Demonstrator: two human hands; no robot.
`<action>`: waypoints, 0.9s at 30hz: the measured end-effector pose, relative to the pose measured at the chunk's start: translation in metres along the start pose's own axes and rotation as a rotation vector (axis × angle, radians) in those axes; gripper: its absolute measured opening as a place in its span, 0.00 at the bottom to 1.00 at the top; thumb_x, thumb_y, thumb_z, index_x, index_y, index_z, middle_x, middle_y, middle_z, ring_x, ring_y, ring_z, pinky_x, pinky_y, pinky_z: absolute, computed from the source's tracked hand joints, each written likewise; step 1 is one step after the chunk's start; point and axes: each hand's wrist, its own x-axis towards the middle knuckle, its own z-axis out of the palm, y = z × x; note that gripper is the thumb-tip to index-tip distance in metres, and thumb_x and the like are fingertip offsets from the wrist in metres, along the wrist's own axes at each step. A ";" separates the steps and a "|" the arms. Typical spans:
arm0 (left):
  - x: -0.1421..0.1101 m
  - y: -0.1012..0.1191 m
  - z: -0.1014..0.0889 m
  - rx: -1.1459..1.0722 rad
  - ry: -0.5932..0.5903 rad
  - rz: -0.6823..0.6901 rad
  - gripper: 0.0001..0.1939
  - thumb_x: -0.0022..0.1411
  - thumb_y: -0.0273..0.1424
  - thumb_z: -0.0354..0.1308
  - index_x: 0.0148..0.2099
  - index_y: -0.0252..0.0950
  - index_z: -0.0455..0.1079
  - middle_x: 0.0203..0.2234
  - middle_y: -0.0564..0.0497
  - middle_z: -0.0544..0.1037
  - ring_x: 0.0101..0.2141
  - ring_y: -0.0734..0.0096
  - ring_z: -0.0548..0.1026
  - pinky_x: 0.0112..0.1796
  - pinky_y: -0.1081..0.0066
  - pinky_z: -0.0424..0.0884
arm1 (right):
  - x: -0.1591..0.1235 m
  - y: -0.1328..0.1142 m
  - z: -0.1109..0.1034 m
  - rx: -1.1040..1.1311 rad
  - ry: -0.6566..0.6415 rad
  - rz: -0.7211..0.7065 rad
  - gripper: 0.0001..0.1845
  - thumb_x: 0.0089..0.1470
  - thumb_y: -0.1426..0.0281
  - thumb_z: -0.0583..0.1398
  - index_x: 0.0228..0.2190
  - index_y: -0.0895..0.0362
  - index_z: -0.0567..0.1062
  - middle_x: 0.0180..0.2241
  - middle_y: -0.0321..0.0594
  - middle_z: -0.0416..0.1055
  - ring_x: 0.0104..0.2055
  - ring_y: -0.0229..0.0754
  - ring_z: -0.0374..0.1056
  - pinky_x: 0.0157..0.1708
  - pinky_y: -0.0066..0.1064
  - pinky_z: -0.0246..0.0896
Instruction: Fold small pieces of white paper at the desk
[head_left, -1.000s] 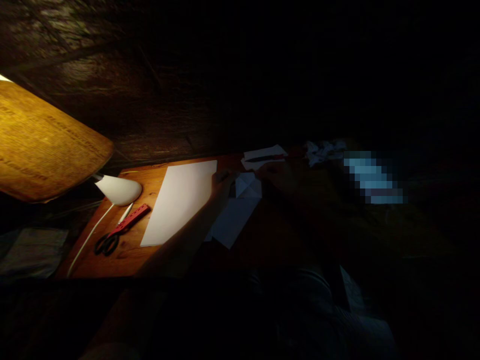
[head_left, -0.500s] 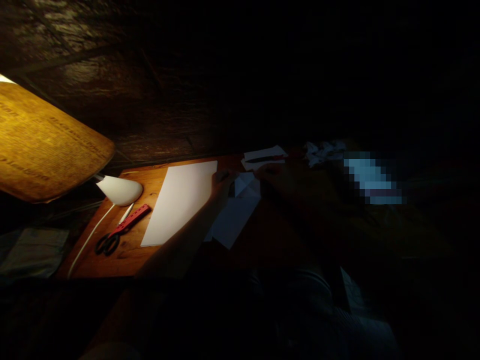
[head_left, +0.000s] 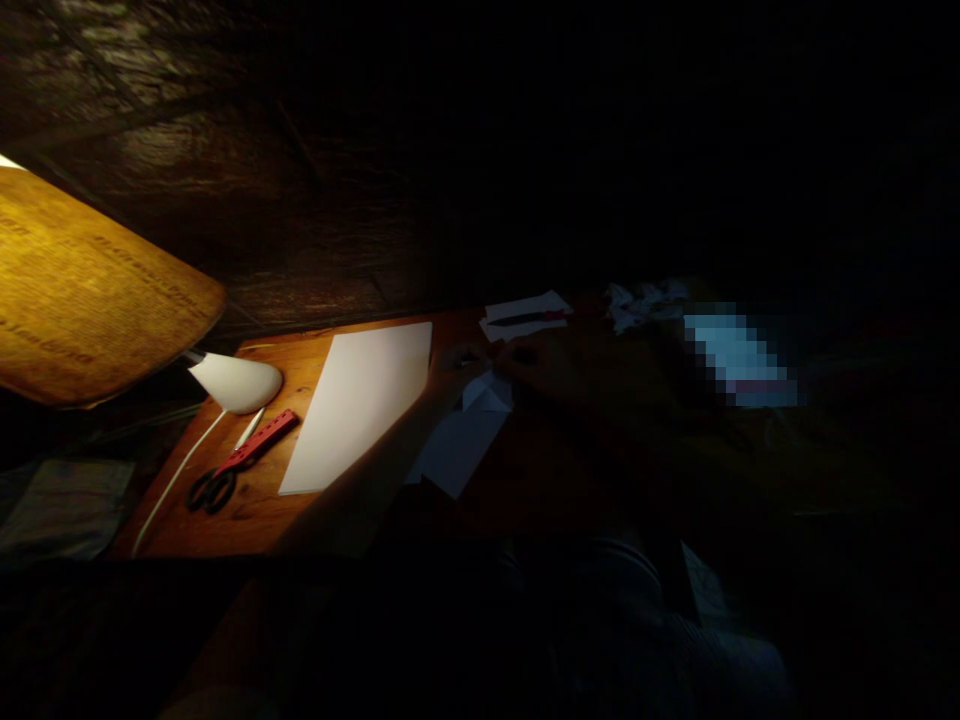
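Dim light covers the wooden table where both my hands work at a partly folded sheet of white paper. Its long, flat end points toward me, and creased flaps stand up at its far end. My left hand is closed on the far left of those flaps. From the other side my right hand pinches the folded top, its fingers close to the left ones. Deep shadow hides most of the right fingers. Left of my forearm lies a stack of blank white paper.
A lamp with a white base and yellow shade stands at left. Near it lie black-handled scissors under a red strip. Farther back are paper pieces with a dark pen-like object, crumpled paper and a blurred bright rectangle.
My hands have come closer together at the paper's far end. The flap that lay flatter between them is now raised and bent toward me.
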 end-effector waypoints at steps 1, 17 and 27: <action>0.000 0.001 0.000 0.014 0.001 -0.002 0.09 0.48 0.35 0.70 0.26 0.36 0.76 0.24 0.52 0.78 0.27 0.72 0.73 0.30 0.73 0.65 | 0.000 0.000 0.001 -0.006 0.004 -0.005 0.11 0.50 0.60 0.67 0.26 0.56 0.79 0.30 0.40 0.78 0.34 0.42 0.72 0.36 0.33 0.67; 0.003 0.000 0.000 -0.316 0.186 -0.110 0.13 0.42 0.31 0.68 0.22 0.37 0.65 0.18 0.58 0.64 0.19 0.79 0.62 0.21 0.75 0.54 | 0.006 0.001 -0.015 0.083 0.241 0.113 0.12 0.45 0.61 0.66 0.20 0.55 0.74 0.25 0.38 0.72 0.31 0.40 0.66 0.32 0.31 0.62; 0.002 -0.002 0.001 -0.273 0.117 -0.134 0.13 0.42 0.32 0.70 0.22 0.36 0.66 0.19 0.57 0.66 0.21 0.78 0.64 0.24 0.75 0.57 | 0.002 -0.006 -0.009 0.095 0.064 0.127 0.16 0.44 0.55 0.68 0.26 0.56 0.79 0.28 0.38 0.76 0.33 0.41 0.68 0.34 0.32 0.63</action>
